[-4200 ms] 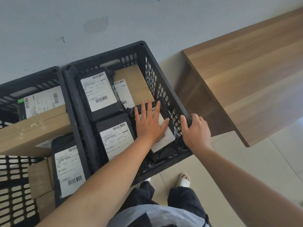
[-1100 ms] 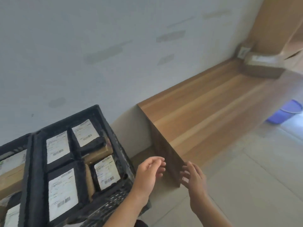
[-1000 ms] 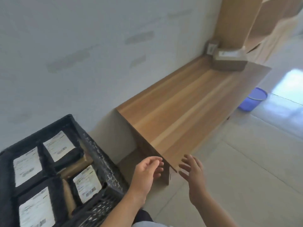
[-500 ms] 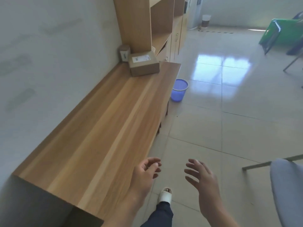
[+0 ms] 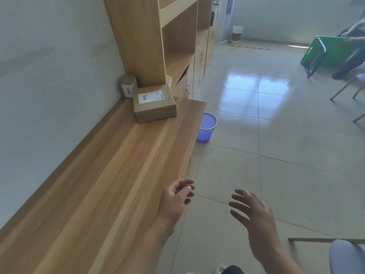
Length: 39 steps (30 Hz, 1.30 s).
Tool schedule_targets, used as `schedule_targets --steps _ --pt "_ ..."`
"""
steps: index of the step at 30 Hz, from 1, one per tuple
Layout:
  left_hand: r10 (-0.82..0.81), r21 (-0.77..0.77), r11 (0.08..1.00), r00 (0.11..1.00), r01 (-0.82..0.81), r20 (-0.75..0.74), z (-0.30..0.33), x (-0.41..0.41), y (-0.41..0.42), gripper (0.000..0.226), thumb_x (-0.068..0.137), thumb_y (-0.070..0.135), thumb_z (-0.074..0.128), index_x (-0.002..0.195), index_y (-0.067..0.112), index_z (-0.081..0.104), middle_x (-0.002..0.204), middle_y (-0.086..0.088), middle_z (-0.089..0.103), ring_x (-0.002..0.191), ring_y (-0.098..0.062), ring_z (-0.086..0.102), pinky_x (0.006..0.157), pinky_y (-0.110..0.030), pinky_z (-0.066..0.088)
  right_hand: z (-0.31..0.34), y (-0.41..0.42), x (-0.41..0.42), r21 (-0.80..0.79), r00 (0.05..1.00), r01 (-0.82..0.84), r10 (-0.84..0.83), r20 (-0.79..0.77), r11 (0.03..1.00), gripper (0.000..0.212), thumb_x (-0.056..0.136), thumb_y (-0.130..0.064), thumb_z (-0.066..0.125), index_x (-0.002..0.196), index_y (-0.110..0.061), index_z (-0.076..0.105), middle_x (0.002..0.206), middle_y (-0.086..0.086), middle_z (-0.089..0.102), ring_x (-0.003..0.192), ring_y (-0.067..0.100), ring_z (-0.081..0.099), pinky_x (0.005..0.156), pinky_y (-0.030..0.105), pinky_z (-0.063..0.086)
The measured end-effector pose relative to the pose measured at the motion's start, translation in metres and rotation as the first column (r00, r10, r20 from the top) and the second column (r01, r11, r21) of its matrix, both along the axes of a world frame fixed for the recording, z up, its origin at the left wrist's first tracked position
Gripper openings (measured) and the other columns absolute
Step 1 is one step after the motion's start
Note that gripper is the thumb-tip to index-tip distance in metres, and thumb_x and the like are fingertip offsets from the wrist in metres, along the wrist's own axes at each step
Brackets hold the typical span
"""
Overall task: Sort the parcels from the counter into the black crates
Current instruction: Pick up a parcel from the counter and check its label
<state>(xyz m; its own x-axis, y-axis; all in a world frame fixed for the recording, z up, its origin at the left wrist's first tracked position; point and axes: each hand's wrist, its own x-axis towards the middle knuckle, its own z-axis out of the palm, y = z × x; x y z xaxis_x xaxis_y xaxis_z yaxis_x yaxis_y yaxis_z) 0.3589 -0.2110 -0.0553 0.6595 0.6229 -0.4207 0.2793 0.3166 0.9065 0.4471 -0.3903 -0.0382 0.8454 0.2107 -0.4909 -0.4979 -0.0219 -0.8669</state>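
From the head view, the long wooden counter (image 5: 110, 175) runs along the pale wall. At its far end a flat brown cardboard parcel with a white label (image 5: 154, 103) lies against the tall wooden shelf unit (image 5: 156, 42), and a smaller brown box (image 5: 128, 88) stands just behind it in the corner. The left hand (image 5: 174, 198) hangs over the counter's near edge, fingers loosely curled and holding nothing. The right hand (image 5: 252, 212) is over the tiled floor, fingers spread and empty. A blue mesh wastebasket (image 5: 207, 126) stands on the floor beside the counter.

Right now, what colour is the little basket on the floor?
The basket is blue-purple with a mesh pattern, seen in the head view.
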Motion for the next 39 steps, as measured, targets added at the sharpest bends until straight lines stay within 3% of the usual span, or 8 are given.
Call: schedule_targets --steps 5,16,19,22,26,30,35,39 --pt "0.106 0.039 0.994 0.992 -0.104 -0.065 -0.013 0.065 0.041 0.02 0.099 0.003 0.057 0.104 0.012 0.074 0.096 -0.004 0.074 0.083 -0.015 0.067 0.081 -0.032 0.054 -0.019 0.041 0.09 0.009 0.998 -0.028 0.029 -0.051 1.0 0.027 0.106 -0.022 0.051 0.109 -0.004 0.072 0.111 0.018 0.073 0.097 0.032 0.07 0.083 0.042 0.055" --pt "0.365 0.194 0.923 0.915 -0.332 -0.173 -0.004 0.219 0.127 0.024 0.099 0.014 0.061 0.115 0.03 0.067 0.112 -0.004 0.07 0.097 -0.018 0.066 0.089 -0.035 0.056 -0.007 0.163 0.315 0.093 0.915 -0.384 0.392 -0.097 0.919 0.024 0.103 -0.017 0.053 0.109 -0.002 0.071 0.104 0.017 0.073 0.093 0.03 0.068 0.086 0.043 0.055" --pt "0.348 0.391 0.893 0.892 -0.222 -0.289 0.0 0.239 0.151 0.029 0.1 0.025 0.059 0.125 0.041 0.057 0.123 0.013 0.06 0.106 -0.01 0.06 0.081 -0.025 0.05 -0.009 0.204 0.36 0.094 0.897 -0.421 0.429 -0.104 0.902 0.022 0.103 -0.016 0.053 0.106 -0.004 0.071 0.102 0.016 0.072 0.091 0.03 0.068 0.087 0.043 0.054" --pt "0.308 0.483 0.873 0.845 -0.069 -0.436 -0.005 0.248 0.167 0.043 0.103 0.033 0.056 0.143 0.042 0.044 0.134 0.021 0.045 0.122 -0.005 0.048 0.095 -0.029 0.049 -0.011 0.237 0.392 0.102 0.89 -0.426 0.436 -0.13 0.899 0.02 0.104 -0.016 0.053 0.101 -0.008 0.071 0.101 0.015 0.071 0.088 0.028 0.067 0.083 0.04 0.053" --pt "0.332 0.498 0.866 0.8 -0.048 -0.501 -0.017 0.271 0.225 0.05 0.101 0.029 0.059 0.148 0.035 0.043 0.146 0.014 0.045 0.097 0.005 0.051 0.08 -0.019 0.043 -0.012 0.274 0.427 0.094 0.857 -0.491 0.499 -0.128 0.866 0.019 0.102 -0.014 0.054 0.102 -0.007 0.072 0.098 0.013 0.072 0.088 0.028 0.067 0.085 0.041 0.053" --pt "0.349 0.556 0.83 0.812 -0.036 -0.468 -0.033 0.315 0.325 0.057 0.098 0.025 0.062 0.151 0.032 0.041 0.152 0.003 0.046 0.139 -0.019 0.046 0.108 -0.037 0.041 -0.01 0.306 0.462 0.025 0.862 -0.495 0.494 -0.114 0.869 0.018 0.1 -0.014 0.058 0.105 -0.005 0.073 0.098 0.013 0.074 0.089 0.027 0.069 0.089 0.043 0.054" --pt "0.407 0.596 0.801 0.777 -0.052 -0.48 -0.04 0.384 0.476 0.068 0.093 0.026 0.064 0.155 0.026 0.036 0.146 0.005 0.045 0.119 -0.026 0.057 0.098 -0.042 0.051 0.002 0.352 0.502 -0.099 0.838 -0.546 0.541 -0.077 0.832 0.019 0.1 -0.011 0.057 0.102 -0.005 0.075 0.099 0.016 0.075 0.091 0.029 0.07 0.088 0.044 0.055" --pt "0.499 0.647 0.76 0.692 -0.061 -0.521 -0.05 0.418 0.582 0.072 0.084 0.027 0.074 0.148 0.009 0.045 0.149 -0.018 0.045 0.134 -0.038 0.045 0.107 -0.047 0.045 0.003 0.391 0.526 -0.14 0.835 -0.55 0.544 -0.077 0.824 0.019 0.1 -0.01 0.058 0.102 -0.005 0.076 0.096 0.016 0.077 0.091 0.03 0.072 0.088 0.045 0.056"
